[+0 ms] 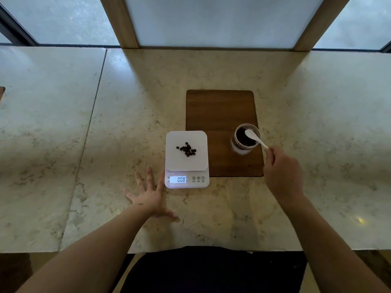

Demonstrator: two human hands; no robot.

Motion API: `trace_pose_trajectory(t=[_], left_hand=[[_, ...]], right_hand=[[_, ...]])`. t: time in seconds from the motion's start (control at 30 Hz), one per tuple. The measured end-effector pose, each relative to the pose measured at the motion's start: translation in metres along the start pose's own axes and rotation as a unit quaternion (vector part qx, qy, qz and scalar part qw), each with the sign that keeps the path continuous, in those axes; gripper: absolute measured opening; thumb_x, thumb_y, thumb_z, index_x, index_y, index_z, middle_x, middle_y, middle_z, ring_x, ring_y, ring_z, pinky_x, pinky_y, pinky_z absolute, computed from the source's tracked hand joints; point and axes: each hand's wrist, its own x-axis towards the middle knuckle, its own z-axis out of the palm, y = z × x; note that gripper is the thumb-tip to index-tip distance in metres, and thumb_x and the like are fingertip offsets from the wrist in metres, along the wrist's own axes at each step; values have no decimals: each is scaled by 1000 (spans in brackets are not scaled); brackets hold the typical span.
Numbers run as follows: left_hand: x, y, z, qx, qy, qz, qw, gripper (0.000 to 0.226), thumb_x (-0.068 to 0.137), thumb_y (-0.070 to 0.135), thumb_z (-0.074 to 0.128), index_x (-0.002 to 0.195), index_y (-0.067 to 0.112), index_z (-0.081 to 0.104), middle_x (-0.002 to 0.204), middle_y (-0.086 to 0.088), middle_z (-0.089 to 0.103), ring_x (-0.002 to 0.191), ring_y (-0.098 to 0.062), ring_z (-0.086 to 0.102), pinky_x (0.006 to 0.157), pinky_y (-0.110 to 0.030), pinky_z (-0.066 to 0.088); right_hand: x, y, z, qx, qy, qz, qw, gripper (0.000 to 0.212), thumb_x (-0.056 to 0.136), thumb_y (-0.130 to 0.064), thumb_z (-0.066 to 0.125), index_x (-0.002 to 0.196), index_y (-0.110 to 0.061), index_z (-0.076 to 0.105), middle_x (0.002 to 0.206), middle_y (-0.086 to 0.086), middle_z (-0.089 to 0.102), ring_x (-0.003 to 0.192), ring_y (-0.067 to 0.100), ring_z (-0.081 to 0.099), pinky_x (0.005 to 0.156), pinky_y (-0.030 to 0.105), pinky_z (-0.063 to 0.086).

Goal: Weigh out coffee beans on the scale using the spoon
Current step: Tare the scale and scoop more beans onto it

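Note:
A white digital scale [187, 163] sits on the marble counter, its lit display reading 008. A small heap of dark coffee beans [187, 149] lies on its platform. To the right stands a clear glass jar [245, 139] with dark beans inside. My right hand [282, 174] grips the handle of a white spoon [255, 138], whose bowl is over the jar's mouth. My left hand [148, 194] rests flat on the counter just left of the scale, fingers spread, holding nothing.
The jar stands on a dark wooden board [220, 115] behind and right of the scale. The marble counter [105, 123] runs wide to both sides, with a seam on the left. Wooden window posts [120, 22] rise at the back edge.

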Motion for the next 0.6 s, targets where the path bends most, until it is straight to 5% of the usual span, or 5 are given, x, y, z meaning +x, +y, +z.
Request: trace_pose_trajectory(t=[0.13, 0.3, 0.6], left_hand=[[-1, 1, -1, -1, -4, -1, 1000, 164, 18, 109, 55, 118, 50, -61, 130, 0, -75, 115, -39, -70, 101, -92, -9], [-4, 3, -3, 9, -7, -9, 1000, 164, 23, 109, 58, 118, 48, -62, 129, -2, -75, 115, -42, -68, 104, -91, -2], [-6, 6, -4, 9, -7, -6, 1000, 166, 30, 105, 64, 124, 47, -61, 131, -3, -74, 122, -44, -64, 102, -91, -6]], right_hand=[[37, 11, -9, -111, -48, -14, 993, 27, 100, -17, 47, 86, -2, 64, 61, 13, 55, 52, 29, 43, 52, 33, 31], [61, 2, -3, -229, -132, -17, 964, 18, 94, -10, 48, 78, -12, 56, 58, -2, 34, 58, 27, 42, 55, 32, 32], [74, 3, 17, -199, -200, 6, 959, 30, 86, -1, 50, 62, -16, 39, 62, 2, 42, 61, 27, 47, 57, 32, 37]])
